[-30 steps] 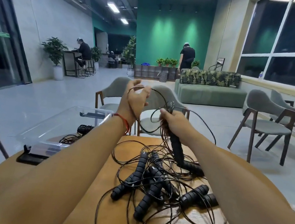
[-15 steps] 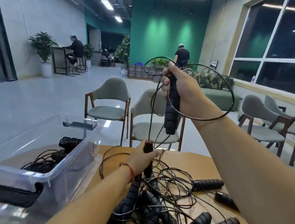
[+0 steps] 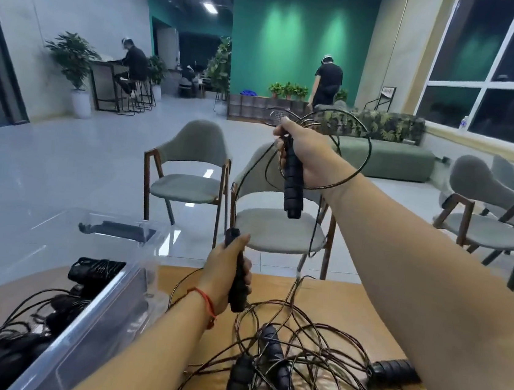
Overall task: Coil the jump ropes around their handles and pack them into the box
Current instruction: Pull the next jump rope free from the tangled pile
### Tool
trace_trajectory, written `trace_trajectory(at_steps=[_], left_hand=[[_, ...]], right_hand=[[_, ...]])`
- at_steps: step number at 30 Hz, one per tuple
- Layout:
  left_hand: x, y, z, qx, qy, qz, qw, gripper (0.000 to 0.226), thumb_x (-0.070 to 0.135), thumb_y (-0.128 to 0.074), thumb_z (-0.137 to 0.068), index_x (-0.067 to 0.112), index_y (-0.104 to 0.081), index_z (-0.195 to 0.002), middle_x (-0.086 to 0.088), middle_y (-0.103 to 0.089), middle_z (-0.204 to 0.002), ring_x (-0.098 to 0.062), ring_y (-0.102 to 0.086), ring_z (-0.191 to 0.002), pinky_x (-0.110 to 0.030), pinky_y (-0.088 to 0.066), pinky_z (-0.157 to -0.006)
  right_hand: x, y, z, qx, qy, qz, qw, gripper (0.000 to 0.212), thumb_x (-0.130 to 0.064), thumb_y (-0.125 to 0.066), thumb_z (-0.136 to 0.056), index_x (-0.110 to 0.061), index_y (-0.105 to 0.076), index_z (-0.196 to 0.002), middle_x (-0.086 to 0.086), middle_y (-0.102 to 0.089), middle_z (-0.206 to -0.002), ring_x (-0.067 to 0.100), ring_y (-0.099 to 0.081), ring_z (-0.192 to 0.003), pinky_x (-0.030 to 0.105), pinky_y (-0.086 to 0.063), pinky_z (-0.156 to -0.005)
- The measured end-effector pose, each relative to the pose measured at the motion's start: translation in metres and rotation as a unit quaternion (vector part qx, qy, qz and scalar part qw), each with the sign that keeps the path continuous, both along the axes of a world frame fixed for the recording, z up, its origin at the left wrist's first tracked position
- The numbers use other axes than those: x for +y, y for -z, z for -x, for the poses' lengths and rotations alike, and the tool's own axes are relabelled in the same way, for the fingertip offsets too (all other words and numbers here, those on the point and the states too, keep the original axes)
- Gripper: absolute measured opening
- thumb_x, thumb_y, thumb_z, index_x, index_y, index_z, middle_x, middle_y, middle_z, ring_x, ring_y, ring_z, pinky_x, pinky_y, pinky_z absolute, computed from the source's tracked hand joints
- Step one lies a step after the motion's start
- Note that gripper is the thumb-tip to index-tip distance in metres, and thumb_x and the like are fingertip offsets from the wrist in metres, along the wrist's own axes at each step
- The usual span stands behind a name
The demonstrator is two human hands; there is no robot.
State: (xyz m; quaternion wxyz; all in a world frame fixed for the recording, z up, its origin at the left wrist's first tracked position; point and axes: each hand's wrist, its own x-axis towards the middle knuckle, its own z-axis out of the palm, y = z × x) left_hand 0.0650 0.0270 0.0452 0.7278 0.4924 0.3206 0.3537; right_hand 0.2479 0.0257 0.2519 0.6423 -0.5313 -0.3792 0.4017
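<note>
My right hand (image 3: 307, 151) is raised high and grips a black ribbed jump rope handle (image 3: 293, 186) together with a few loops of thin black cord (image 3: 363, 162). Lower down, my left hand (image 3: 224, 276) grips a second black handle (image 3: 237, 282) upright just above the table's far edge. A cord runs from one handle up to the other. A tangled pile of more ropes and handles (image 3: 274, 366) lies on the wooden table (image 3: 342, 304). The clear plastic box (image 3: 101, 311) at the left holds coiled black ropes (image 3: 95, 271).
Two grey chairs (image 3: 193, 168) stand just beyond the table's far edge, with more chairs (image 3: 483, 217) at the right. A loose handle (image 3: 394, 372) lies near my right forearm. People stand and sit far back in the room.
My left hand has lifted its handle off the pile and holds it upright above the table. My right hand has lowered a little with its handle and loops.
</note>
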Motion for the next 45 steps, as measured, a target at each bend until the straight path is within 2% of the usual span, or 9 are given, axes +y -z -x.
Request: trace_trajectory(at_steps=[5,9,12,15,19,25,30,36,45], left_hand=[[0.025,0.021,-0.008,0.062,-0.029,0.077,0.995,0.059,0.068,-0.056,-0.098,0.01,-0.06,-0.11,-0.005,-0.058,-0.066,-0.019,-0.053,-0.048,-0.03,-0.049,-0.05],[0.03,0.036,-0.011,0.086,-0.058,0.087,0.991,0.06,0.068,-0.052,-0.101,0.009,-0.062,-0.111,-0.006,-0.059,-0.072,-0.018,-0.054,-0.052,-0.031,-0.05,-0.049],[0.027,0.038,-0.011,0.067,-0.066,0.116,0.989,0.059,0.067,-0.052,-0.101,0.01,-0.063,-0.112,-0.005,-0.059,-0.076,-0.018,-0.055,-0.056,-0.031,-0.05,-0.051],[0.017,0.031,-0.013,0.074,-0.067,0.106,0.989,0.06,0.068,-0.05,-0.102,0.01,-0.063,-0.11,-0.006,-0.059,-0.079,-0.019,-0.056,-0.059,-0.032,-0.05,-0.053],[0.005,0.017,-0.016,0.069,-0.053,0.105,0.991,0.062,0.069,-0.051,-0.101,0.01,-0.064,-0.117,-0.007,-0.061,-0.086,-0.019,-0.057,-0.062,-0.031,-0.051,-0.052],[-0.009,0.005,-0.012,0.072,-0.022,0.091,0.993,0.055,0.06,-0.045,-0.105,0.01,-0.062,-0.115,-0.007,-0.062,-0.084,-0.019,-0.055,-0.06,-0.029,-0.049,-0.052],[-0.017,0.005,-0.007,0.057,0.002,0.043,0.997,0.04,0.039,-0.039,-0.106,0.006,-0.062,-0.11,-0.011,-0.063,-0.088,-0.02,-0.057,-0.066,-0.032,-0.049,-0.058],[-0.019,0.004,-0.008,0.065,0.036,-0.077,0.994,0.03,0.051,-0.037,-0.113,0.04,-0.061,-0.126,-0.011,-0.071,-0.105,-0.02,-0.064,-0.069,-0.032,-0.052,-0.053],[-0.008,0.045,-0.012,0.109,0.022,-0.096,0.989,0.046,0.051,-0.036,-0.112,0.012,-0.059,-0.122,-0.018,-0.074,-0.101,-0.022,-0.071,-0.07,-0.035,-0.055,-0.052]], right_hand=[[0.029,0.062,-0.026,-0.102,0.007,0.175,0.979,0.048,-0.057,-0.057,-0.105,-0.01,-0.057,-0.114,0.009,-0.064,-0.077,0.018,-0.06,-0.054,0.027,-0.053,-0.058],[0.019,0.117,-0.052,-0.28,-0.026,0.393,0.875,0.052,-0.05,-0.049,-0.11,-0.002,-0.05,-0.131,0.025,-0.068,-0.118,0.038,-0.071,-0.105,0.048,-0.056,-0.1],[0.0,0.125,-0.061,-0.358,-0.064,0.469,0.805,0.04,-0.027,-0.049,-0.113,0.008,-0.062,-0.13,0.026,-0.075,-0.12,0.028,-0.071,-0.085,0.037,-0.059,-0.084],[-0.009,0.122,-0.067,-0.318,-0.034,0.474,0.82,0.031,-0.016,-0.049,-0.111,0.008,-0.067,-0.121,0.02,-0.078,-0.092,0.023,-0.071,-0.057,0.029,-0.059,-0.056],[-0.027,0.107,-0.064,-0.342,-0.033,0.465,0.816,0.032,-0.012,-0.047,-0.107,0.008,-0.072,-0.116,0.017,-0.072,-0.084,0.027,-0.064,-0.071,0.037,-0.054,-0.079],[-0.044,0.106,-0.056,-0.243,-0.002,0.412,0.878,0.028,-0.018,-0.047,-0.109,-0.004,-0.061,-0.09,0.006,-0.057,-0.053,0.017,-0.054,-0.042,0.019,-0.046,-0.044],[-0.05,0.124,-0.045,-0.088,0.019,0.296,0.951,0.023,-0.023,-0.054,-0.106,-0.004,-0.066,-0.104,0.006,-0.061,-0.068,0.021,-0.06,-0.059,0.029,-0.053,-0.055],[-0.06,0.178,-0.009,0.044,-0.017,0.163,0.986,0.043,-0.031,-0.078,-0.093,-0.007,-0.067,-0.128,0.012,-0.074,-0.101,0.019,-0.068,-0.077,0.03,-0.059,-0.067],[-0.071,0.241,0.031,0.06,0.046,0.039,0.996,0.04,-0.048,-0.068,-0.102,-0.016,-0.07,-0.126,0.002,-0.08,-0.109,0.021,-0.075,-0.1,0.033,-0.055,-0.075]])
